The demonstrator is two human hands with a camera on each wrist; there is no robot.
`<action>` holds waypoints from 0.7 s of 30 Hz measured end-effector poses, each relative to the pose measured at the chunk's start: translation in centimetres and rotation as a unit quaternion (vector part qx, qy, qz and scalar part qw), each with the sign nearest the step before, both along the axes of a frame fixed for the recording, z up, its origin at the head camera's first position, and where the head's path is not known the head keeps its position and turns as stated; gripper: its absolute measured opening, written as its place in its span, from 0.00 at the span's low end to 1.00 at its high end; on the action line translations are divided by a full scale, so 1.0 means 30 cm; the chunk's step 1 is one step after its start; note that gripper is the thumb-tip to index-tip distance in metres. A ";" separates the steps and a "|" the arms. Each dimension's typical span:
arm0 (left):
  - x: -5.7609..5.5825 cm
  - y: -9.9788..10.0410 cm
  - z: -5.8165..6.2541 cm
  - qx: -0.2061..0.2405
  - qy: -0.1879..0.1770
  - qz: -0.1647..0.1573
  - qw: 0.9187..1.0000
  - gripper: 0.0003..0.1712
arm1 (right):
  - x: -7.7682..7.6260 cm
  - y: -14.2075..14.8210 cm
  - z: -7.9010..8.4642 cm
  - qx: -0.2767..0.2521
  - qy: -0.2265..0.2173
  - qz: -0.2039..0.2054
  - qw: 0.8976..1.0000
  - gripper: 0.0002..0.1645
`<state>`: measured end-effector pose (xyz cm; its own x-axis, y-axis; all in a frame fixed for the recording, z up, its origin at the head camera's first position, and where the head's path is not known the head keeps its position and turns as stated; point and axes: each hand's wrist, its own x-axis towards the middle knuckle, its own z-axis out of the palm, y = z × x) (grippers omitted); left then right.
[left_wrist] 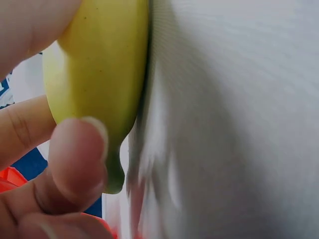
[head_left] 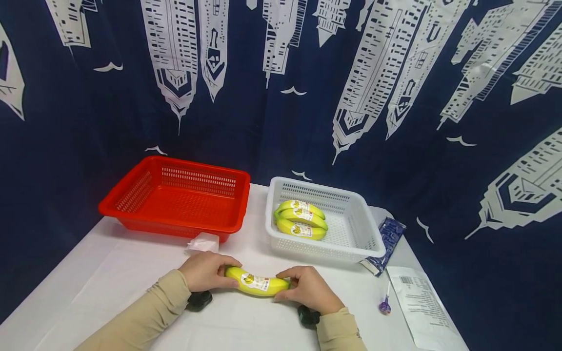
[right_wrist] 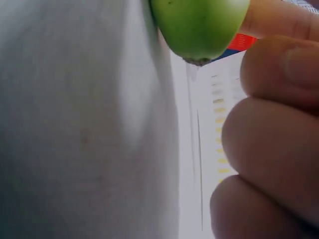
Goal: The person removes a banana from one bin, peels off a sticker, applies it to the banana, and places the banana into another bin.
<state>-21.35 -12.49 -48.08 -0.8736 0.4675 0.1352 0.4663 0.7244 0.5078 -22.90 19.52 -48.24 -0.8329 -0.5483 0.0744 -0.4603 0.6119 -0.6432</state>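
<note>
A single yellow banana (head_left: 259, 284) with a white sticker lies crosswise near the front of the white table, its curve sagging toward me. My left hand (head_left: 208, 271) grips its left end between thumb and fingers. At the other end, my right hand (head_left: 309, 288) pinches the tip. The left wrist view shows the banana (left_wrist: 99, 69) close up, with its short greenish stem pointing down beside a fingertip. In the right wrist view the green blunt tip of the banana (right_wrist: 202, 27) shows at the top, with curled fingers (right_wrist: 271, 144) below it.
A red basket (head_left: 175, 222) stands at the back left, with crumpled white tissue (head_left: 203, 242) before it. Bananas (head_left: 302, 214) with stickers lie in a white basket (head_left: 325, 249). To its right are a blue packet (head_left: 388, 243), a lollipop (head_left: 385, 306) and a white printed sheet (head_left: 421, 307).
</note>
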 end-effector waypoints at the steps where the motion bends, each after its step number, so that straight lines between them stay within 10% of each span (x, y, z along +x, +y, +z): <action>1: 0.000 0.001 -0.001 0.002 0.001 0.000 1.000 0.26 | -0.002 0.002 -0.001 0.010 0.004 0.001 1.000 0.27; 10: -0.001 0.023 -0.006 0.081 0.057 0.003 0.995 0.22 | -0.004 0.013 0.009 0.025 0.038 0.015 0.999 0.22; 21: -0.007 0.030 -0.012 0.089 0.001 -0.004 0.996 0.21 | -0.019 0.021 -0.001 -0.010 0.000 0.022 1.000 0.23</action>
